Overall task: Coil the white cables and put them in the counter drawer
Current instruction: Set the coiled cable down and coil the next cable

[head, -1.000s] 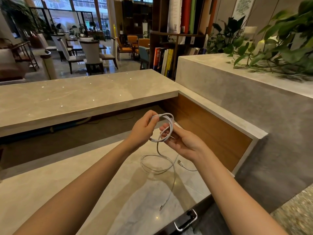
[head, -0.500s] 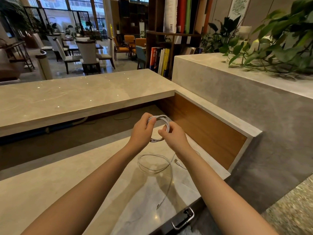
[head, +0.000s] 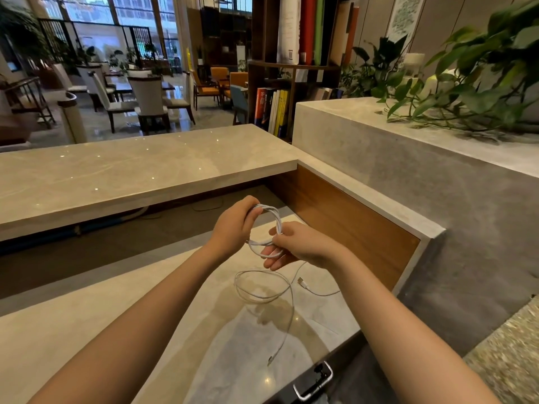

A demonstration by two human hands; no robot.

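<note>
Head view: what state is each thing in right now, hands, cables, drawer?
left hand: grips the coil's top.
right hand: pinches the coil's lower side.
cable coil: partly wound, held above the counter.
loose cable: uncoiled, slack loop lying on the counter.
drawer handle: untouched; drawer looks shut.

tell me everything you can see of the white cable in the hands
The white cable is thin, round and flexible, plastic-looking. Part of it is wound into a small upright coil of several turns, held in the air above the counter. The left hand grips the coil's top; the right hand pinches its lower side. The rest trails down into loose loops lying on the counter, with a small plug showing.
</note>
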